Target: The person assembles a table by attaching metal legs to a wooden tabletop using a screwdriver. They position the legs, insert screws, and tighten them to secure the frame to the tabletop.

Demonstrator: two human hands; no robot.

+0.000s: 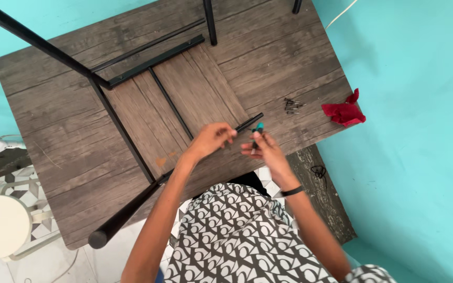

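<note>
**Two hands at a black bar on an upturned wooden table**

A wood-grain table (69, 131) lies upside down, its dark underside facing the camera. A black metal frame (148, 65) is fixed across it, and black legs rise from it toward the viewer; the nearest leg (124, 215) ends in a round foot at lower left.

The left hand (211, 139) is closed around the lower end of a short black bar (250, 122), thumb and fingers pinching it. The bar lies slanted on the underside, its free end pointing up and to the right, just beside the right hand.

The right hand (263, 149) holds a small teal-handled tool (258, 128) between its fingertips, close against the bar's free end. The fingers are curled about the tool, which stands roughly upright. Whether the tool touches the bar cannot be told. A dark band (292, 191) sits on the right wrist.

To the right, near the table's edge, a small heap of dark screws (291, 106) lies on the wood, well apart from both hands. Just beyond them a crumpled red cloth (345, 111) rests at the edge.

The person wears a black-and-white patterned garment (237, 241). A round cream stool (1, 225) stands on the tiled floor at lower left, against turquoise walls.
</note>
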